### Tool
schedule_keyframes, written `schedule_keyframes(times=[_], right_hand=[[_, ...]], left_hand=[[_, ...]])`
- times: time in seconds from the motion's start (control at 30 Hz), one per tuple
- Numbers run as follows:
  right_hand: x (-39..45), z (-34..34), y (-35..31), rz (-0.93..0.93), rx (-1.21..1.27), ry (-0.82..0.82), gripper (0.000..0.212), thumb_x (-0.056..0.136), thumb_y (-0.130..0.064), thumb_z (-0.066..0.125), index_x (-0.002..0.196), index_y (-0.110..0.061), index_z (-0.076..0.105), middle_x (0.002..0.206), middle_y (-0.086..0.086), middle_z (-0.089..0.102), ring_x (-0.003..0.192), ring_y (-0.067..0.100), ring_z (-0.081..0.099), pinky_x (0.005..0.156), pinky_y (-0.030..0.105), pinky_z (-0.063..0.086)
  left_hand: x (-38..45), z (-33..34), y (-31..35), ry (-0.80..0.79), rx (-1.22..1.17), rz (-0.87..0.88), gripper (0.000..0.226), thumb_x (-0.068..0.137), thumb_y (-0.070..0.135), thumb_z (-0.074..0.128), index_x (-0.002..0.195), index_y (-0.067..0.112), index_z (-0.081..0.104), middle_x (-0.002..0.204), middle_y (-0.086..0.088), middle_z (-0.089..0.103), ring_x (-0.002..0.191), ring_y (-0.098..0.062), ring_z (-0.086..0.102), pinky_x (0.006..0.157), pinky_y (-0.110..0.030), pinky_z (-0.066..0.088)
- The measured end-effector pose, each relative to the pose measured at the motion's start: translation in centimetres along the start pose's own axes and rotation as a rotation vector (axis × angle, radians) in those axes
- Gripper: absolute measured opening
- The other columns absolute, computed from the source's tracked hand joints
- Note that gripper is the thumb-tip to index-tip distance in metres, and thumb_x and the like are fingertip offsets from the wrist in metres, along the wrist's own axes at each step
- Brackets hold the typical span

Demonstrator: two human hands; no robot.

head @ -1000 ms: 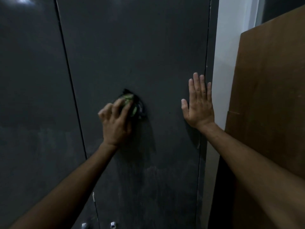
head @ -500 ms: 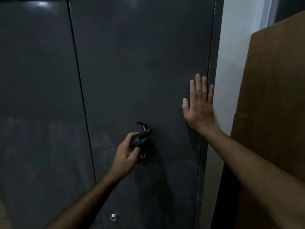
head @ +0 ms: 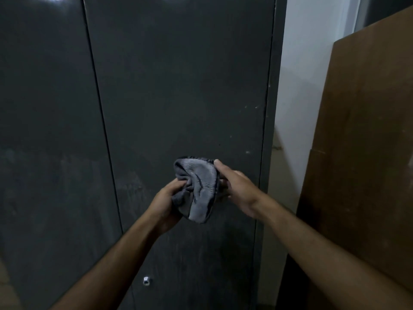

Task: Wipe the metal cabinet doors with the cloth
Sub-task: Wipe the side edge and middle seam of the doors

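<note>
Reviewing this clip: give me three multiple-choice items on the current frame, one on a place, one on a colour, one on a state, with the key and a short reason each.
1. Where is the cloth?
A. Held in front of the right cabinet door
B. Lying on the floor
C. Draped over the brown board

2. What colour is the cloth?
A. Red
B. Grey
C. White

3. How is the cloth held?
A. Left hand only
B. Right hand only
C. Both hands

Key: 1 A, it hangs between the hands before the door. 2 B, its fabric is grey. 3 C, the left hand grips its lower part and the right pinches its upper edge.
</note>
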State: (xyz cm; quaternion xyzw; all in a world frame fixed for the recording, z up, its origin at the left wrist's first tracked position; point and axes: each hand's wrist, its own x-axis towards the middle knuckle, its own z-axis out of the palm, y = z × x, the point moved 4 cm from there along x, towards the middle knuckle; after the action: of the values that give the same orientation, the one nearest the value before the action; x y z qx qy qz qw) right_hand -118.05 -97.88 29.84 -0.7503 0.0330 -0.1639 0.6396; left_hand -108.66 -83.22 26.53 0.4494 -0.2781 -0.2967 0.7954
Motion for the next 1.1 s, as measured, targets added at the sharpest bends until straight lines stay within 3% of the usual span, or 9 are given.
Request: schedule_keyframes(times=[0.1, 0.2, 0.33, 0.4, 0.53, 0.67, 0.8, 0.97, 1.1], right_hand=[[-0.7, 0.6, 0.5, 0.073, 0.18, -0.092, 0.045, 0.098, -0.041, 0.066, 0.124, -0.004, 0.069, 0.119, 0.015, 0.074, 0.11, 0.028, 0.071, 0.098, 0.041, 0.054], [-0.5, 0.1, 1.0, 0.07, 0.227, 0.017, 0.035, 0.099, -0.028, 0.066, 0.123, -0.003, 0.065, 0.113, 0.016, 0.075, 0.096, 0.025, 0.073, 0.079, 0.035, 0.059], [-0.6, -0.2, 1.5, 0.108, 0.255, 0.085, 0.026, 0.106, -0.028, 0.055, 0.125, -0.012, 0.063, 0.115, 0.011, 0.075, 0.1, 0.024, 0.073, 0.083, 0.038, 0.059], [-0.7, -0.1, 1.7, 0.117, 0.319, 0.116, 0.03, 0.107, -0.028, 0.053, 0.127, -0.008, 0.062, 0.12, 0.015, 0.073, 0.104, 0.026, 0.072, 0.091, 0.042, 0.059], [-1.4, 0.4, 2.0, 0.11, 0.336, -0.01, 0.038, 0.099, -0.026, 0.067, 0.131, -0.007, 0.062, 0.125, 0.017, 0.071, 0.116, 0.033, 0.069, 0.099, 0.047, 0.056], [-1.5, 0.2, 2.8, 0.103, 0.347, 0.007, 0.037, 0.098, -0.019, 0.067, 0.132, -0.007, 0.061, 0.125, 0.017, 0.071, 0.115, 0.033, 0.069, 0.102, 0.049, 0.055], [-1.7, 0.3, 3.4, 0.151, 0.23, 0.254, 0.047, 0.093, -0.037, 0.074, 0.131, -0.022, 0.051, 0.12, 0.009, 0.069, 0.105, 0.024, 0.071, 0.085, 0.04, 0.062], [-2.9, 0.9, 4.2, 0.087, 0.076, 0.286, 0.057, 0.079, -0.073, 0.07, 0.106, -0.023, 0.067, 0.112, 0.009, 0.073, 0.101, 0.026, 0.071, 0.089, 0.046, 0.058], [-3.6, 1.3, 5.0, 0.082, 0.16, 0.069, 0.054, 0.079, -0.039, 0.087, 0.123, -0.016, 0.067, 0.115, 0.01, 0.075, 0.101, 0.026, 0.074, 0.075, 0.036, 0.058]], left_hand=[[-0.4, 0.1, 0.0, 0.008, -0.017, -0.048, 0.05, 0.096, 0.025, 0.054, 0.139, 0.001, 0.061, 0.133, -0.02, 0.07, 0.112, -0.029, 0.073, 0.089, -0.037, 0.063], [-0.7, -0.4, 0.4, 0.033, -0.007, -0.099, 0.044, 0.105, 0.029, 0.046, 0.135, 0.002, 0.065, 0.136, -0.02, 0.069, 0.115, -0.03, 0.072, 0.097, -0.042, 0.057], [-1.4, -1.0, 1.4, -0.017, -0.076, -0.158, 0.068, 0.106, 0.057, 0.042, 0.138, 0.002, 0.062, 0.137, -0.022, 0.067, 0.118, -0.033, 0.07, 0.097, -0.044, 0.058], [-1.8, -0.9, 1.7, -0.058, 0.041, -0.149, 0.065, 0.096, 0.063, 0.059, 0.129, 0.008, 0.068, 0.124, -0.019, 0.071, 0.109, -0.03, 0.069, 0.091, -0.04, 0.055], [-1.6, -1.7, 1.7, -0.054, 0.184, -0.076, 0.036, 0.108, 0.017, 0.051, 0.14, 0.006, 0.062, 0.135, -0.018, 0.069, 0.125, -0.033, 0.067, 0.102, -0.039, 0.059], [-2.2, -1.2, 2.2, -0.055, 0.163, -0.078, 0.035, 0.107, 0.011, 0.046, 0.134, 0.003, 0.066, 0.114, -0.014, 0.073, 0.087, -0.019, 0.074, 0.066, -0.029, 0.062], [-2.3, -0.3, 1.5, -0.095, 0.063, -0.094, 0.04, 0.104, 0.01, 0.045, 0.14, 0.006, 0.063, 0.123, -0.016, 0.071, 0.101, -0.024, 0.071, 0.077, -0.034, 0.063], [-1.9, 0.6, 1.2, -0.036, -0.031, -0.007, 0.037, 0.102, -0.006, 0.041, 0.132, 0.007, 0.059, 0.092, -0.009, 0.075, 0.076, -0.017, 0.075, 0.062, -0.032, 0.062], [-1.9, -0.1, 1.4, 0.068, 0.103, 0.052, 0.057, 0.096, -0.013, 0.054, 0.143, 0.018, 0.049, 0.128, -0.013, 0.067, 0.093, -0.023, 0.071, 0.075, -0.037, 0.058]])
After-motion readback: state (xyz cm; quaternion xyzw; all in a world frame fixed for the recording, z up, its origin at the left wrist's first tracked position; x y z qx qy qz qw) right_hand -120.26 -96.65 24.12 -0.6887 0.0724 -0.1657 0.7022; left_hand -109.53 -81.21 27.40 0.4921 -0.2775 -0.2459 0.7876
